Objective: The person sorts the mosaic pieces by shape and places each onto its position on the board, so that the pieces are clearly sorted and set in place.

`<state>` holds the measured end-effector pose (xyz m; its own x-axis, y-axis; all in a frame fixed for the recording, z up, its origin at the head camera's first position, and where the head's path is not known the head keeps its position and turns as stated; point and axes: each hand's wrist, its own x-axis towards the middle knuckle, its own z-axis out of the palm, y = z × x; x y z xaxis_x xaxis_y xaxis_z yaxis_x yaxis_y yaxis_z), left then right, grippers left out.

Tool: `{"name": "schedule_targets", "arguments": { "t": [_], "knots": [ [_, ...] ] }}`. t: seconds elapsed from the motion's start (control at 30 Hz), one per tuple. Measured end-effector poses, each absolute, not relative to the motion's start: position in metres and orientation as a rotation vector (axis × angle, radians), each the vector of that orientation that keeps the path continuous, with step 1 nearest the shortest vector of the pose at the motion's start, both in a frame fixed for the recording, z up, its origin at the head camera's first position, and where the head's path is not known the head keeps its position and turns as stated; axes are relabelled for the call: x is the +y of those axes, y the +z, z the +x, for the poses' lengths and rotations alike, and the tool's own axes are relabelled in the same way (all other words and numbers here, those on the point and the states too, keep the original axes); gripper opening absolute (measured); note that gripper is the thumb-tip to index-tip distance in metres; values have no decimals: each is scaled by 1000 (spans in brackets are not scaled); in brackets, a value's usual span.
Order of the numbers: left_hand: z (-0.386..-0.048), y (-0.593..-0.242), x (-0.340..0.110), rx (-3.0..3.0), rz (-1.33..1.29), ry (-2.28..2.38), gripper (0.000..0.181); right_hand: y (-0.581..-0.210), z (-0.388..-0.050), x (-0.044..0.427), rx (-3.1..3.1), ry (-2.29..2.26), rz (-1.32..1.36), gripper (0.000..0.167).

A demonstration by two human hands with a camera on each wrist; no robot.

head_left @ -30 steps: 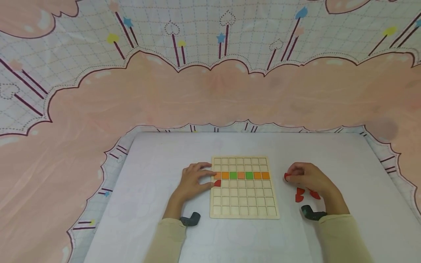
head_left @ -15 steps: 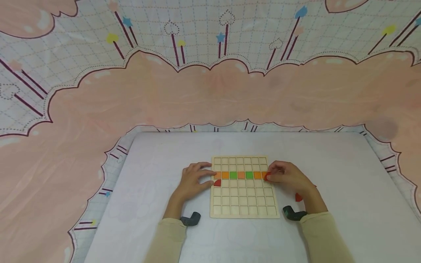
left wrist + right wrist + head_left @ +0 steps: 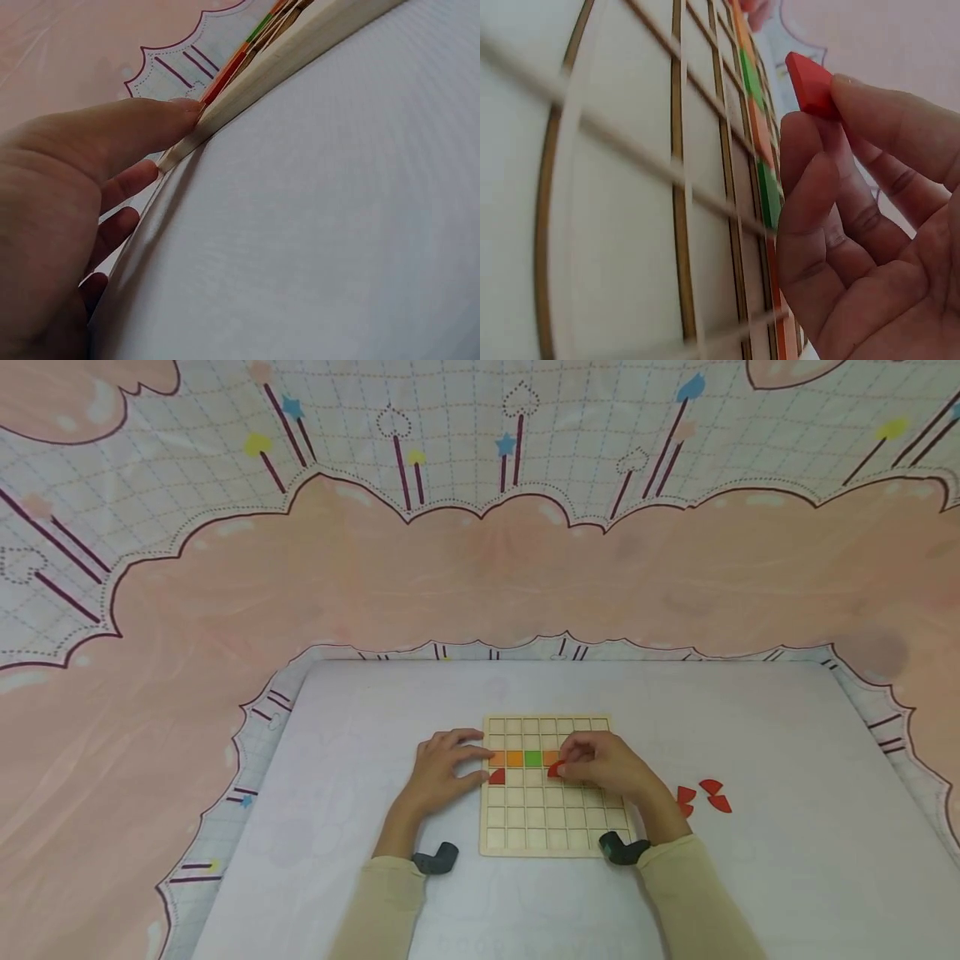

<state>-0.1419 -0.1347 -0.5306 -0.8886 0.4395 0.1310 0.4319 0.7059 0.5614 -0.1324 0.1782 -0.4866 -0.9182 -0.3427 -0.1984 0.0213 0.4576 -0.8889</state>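
Note:
A wooden grid board (image 3: 523, 819) lies on the white table, with a row of orange and green square tiles (image 3: 532, 759) across it. One red quarter-round piece (image 3: 497, 776) sits in the left cell just below that row. My left hand (image 3: 442, 777) touches the board's left edge with relaxed fingers; in the left wrist view the thumb of the left hand (image 3: 67, 172) rests on the board's edge (image 3: 255, 90). Over the board, my right hand (image 3: 607, 766) pinches a red piece (image 3: 555, 769) between thumb and finger. The right wrist view shows that red piece (image 3: 811, 84) above the grid's surface.
Several loose red pieces (image 3: 719, 803) lie on the table to the right of the board. A dark camera mount (image 3: 437, 859) is on the left wrist and another (image 3: 622, 848) on the right. A patterned cloth (image 3: 525, 585) surrounds the white tabletop.
My right hand has moved left from beside the loose pieces to over the board, carrying the red piece. The loose pieces beneath it have come into view. My left hand has stayed still.

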Motion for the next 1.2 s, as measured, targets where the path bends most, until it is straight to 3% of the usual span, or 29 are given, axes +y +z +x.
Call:
{"name": "schedule_targets", "arguments": {
  "t": [0.3, 0.57, 1.2],
  "knots": [
    [-142, -529, -134, 2872, 726, 927, 37, -487, -136, 146, 2464, -1358, -312, 8],
    [-143, -530, -135, 2872, 725, 923, 38, -488, -137, 126, 2494, -1362, -147, 9],
    [-145, -530, -136, 2881, 764, 908, 43, -489, -134, 106, 2696, -1058, -29, 10]
  ]
}}
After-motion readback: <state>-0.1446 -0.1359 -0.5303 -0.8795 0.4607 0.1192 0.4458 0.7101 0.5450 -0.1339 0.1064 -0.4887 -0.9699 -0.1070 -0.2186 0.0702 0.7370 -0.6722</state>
